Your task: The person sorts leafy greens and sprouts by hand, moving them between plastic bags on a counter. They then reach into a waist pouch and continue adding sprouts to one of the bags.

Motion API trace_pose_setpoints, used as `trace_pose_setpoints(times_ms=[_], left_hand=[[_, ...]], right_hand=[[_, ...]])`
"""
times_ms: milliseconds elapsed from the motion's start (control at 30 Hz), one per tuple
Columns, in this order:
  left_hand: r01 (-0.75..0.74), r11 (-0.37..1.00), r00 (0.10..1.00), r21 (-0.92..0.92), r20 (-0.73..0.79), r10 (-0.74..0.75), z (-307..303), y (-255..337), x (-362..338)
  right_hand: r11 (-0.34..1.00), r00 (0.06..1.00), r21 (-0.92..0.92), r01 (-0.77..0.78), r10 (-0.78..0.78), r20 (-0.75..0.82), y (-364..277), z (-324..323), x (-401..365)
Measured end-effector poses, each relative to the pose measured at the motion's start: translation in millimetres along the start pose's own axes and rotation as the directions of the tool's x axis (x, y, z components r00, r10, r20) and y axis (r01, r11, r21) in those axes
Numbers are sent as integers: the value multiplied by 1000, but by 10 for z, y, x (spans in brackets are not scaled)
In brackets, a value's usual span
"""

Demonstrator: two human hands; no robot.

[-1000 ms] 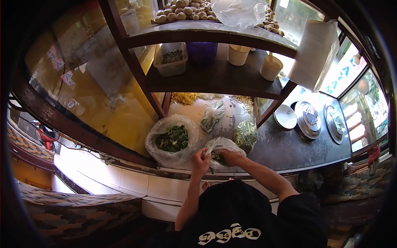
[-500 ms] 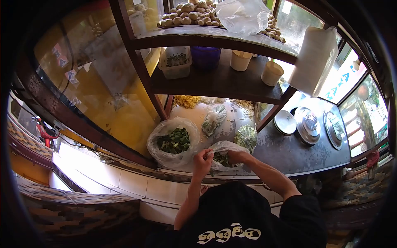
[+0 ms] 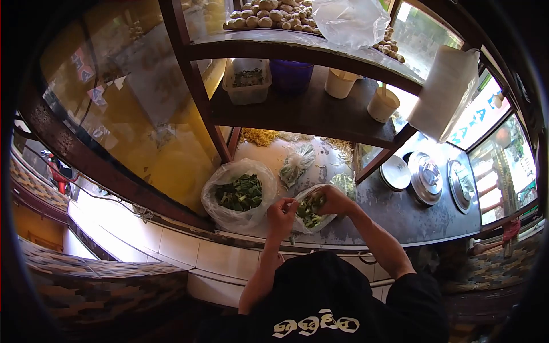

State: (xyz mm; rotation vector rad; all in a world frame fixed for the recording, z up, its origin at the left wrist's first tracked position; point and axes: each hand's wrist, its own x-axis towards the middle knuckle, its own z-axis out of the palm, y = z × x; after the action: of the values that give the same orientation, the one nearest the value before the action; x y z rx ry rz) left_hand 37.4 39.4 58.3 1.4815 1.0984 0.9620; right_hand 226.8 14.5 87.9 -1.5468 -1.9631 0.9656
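My left hand (image 3: 280,216) pinches the left rim of a small clear plastic bag (image 3: 325,223). Chopped leafy greens (image 3: 309,210) show through the bag's mouth. Over its upper right side, my right hand (image 3: 336,201) has curled fingers reaching down to the greens; whether they grip leaves or the rim is hidden. Left of my hands sits a larger open plastic bag (image 3: 209,197) full of cut greens (image 3: 240,193). Just behind the small bag lie a knotted bag of greens (image 3: 297,163) and another bagged bunch (image 3: 343,184), partly covered by my right hand.
Yellow noodles (image 3: 258,136) lie at the back of the counter. Stacked plates (image 3: 394,172) and lidded metal pots (image 3: 426,178) stand on the right. Above, a dark shelf (image 3: 303,111) holds a plastic tub (image 3: 247,86) and cups (image 3: 338,83); a slanted wooden post (image 3: 197,86) rises left.
My right hand has risen from inside the small bag to its upper right side. The bag's mouth now gapes wider, showing more greens. My left hand keeps its pinch.
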Motion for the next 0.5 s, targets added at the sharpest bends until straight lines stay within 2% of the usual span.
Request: trace_pose_setpoints(times_ms=[67, 100, 167, 300, 400, 500], left_hand=[[1, 999, 1000, 33, -14, -1, -2, 21, 42], [2, 998, 1000, 66, -24, 0, 0, 24, 54], [29, 996, 999, 85, -19, -28, 0, 29, 103], [32, 993, 999, 112, -5, -32, 14, 48, 172], [17, 994, 1000, 110, -11, -16, 25, 91, 199], [8, 998, 1000, 67, -4, -8, 38, 78, 204]], right_hand=[[923, 978, 323, -207, 198, 63, -53, -76, -12], [922, 978, 324, -210, 199, 67, -78, -115, -25], [849, 978, 492, -194, 206, 29, -107, -197, -39], [864, 964, 438, -251, 264, 31, 17, -173, -43], [862, 977, 465, -204, 210, 40, 39, -115, -51], [867, 971, 461, -189, 234, -44, 20, -38, -41]])
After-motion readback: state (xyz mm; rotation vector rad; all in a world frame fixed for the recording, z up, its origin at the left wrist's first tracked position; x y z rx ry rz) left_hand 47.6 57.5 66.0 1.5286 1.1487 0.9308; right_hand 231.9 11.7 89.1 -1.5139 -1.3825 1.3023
